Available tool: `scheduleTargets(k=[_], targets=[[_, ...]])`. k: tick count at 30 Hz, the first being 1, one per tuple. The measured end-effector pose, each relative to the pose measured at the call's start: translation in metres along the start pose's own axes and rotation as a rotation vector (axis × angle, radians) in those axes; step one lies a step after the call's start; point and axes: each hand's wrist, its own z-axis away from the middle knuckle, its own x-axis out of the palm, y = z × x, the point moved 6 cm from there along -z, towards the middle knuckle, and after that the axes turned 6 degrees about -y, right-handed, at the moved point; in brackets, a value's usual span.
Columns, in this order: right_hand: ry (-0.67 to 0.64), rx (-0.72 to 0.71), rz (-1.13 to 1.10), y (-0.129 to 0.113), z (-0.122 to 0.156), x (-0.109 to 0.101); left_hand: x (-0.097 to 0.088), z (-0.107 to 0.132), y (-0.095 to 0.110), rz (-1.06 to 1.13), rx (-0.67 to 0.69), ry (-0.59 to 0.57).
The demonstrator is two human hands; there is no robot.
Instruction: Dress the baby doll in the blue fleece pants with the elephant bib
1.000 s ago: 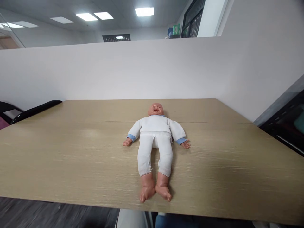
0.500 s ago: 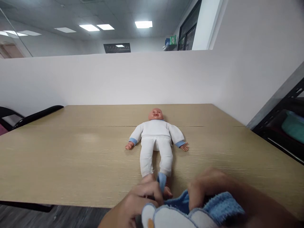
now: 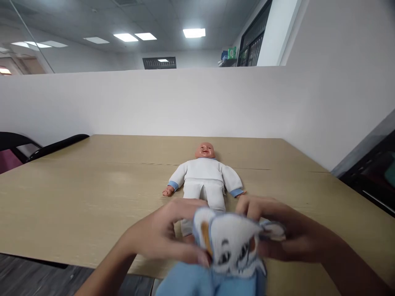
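Near the front of the table, my left hand [image 3: 169, 234] pinches a soft blue cloth item [image 3: 188, 279] by the edge of its white cartoon animal face [image 3: 230, 242], close to an ear with an orange-brown inside. My right hand [image 3: 286, 230] grips the opposite edge beside the other ear. Its fingertips are partly hidden behind the cloth. Beyond both hands a baby doll [image 3: 205, 172] lies on its back in a white suit with blue cuffs, arms spread. The lower part of its legs is mostly covered by my hands and the cloth.
The wooden table [image 3: 92, 197] runs back to a white partition wall [image 3: 179, 105]. A black chair [image 3: 58, 146] stands at the left edge, and a dark shelf rack [image 3: 373, 172] is on the right. Grey floor [image 3: 27, 273] shows at the lower left.
Both hands have lifted the blue cloth item and turned its animal face upright into view. It now covers more of the doll's legs. The camera view has shifted slightly.
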Motion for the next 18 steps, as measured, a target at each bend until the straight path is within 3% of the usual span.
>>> scheduleTargets(k=[3,6,9,15,18], targets=[[0.101,0.205,-0.161,0.030,0.005,-0.017,-0.004,-0.011,-0.023,0.178,-0.104,-0.004],[-0.035,0.313,-0.081,0.046,0.000,-0.018,-0.005,-0.015,-0.048,0.309,-0.251,0.069],[-0.117,0.310,0.021,0.053,-0.015,-0.017,-0.008,-0.016,-0.068,0.325,-0.346,0.120],[0.074,0.322,-0.162,0.083,-0.043,-0.021,-0.026,-0.006,-0.097,0.364,-0.328,-0.067],[0.070,0.383,-0.165,0.098,-0.048,-0.023,-0.034,0.004,-0.114,0.353,-0.340,-0.139]])
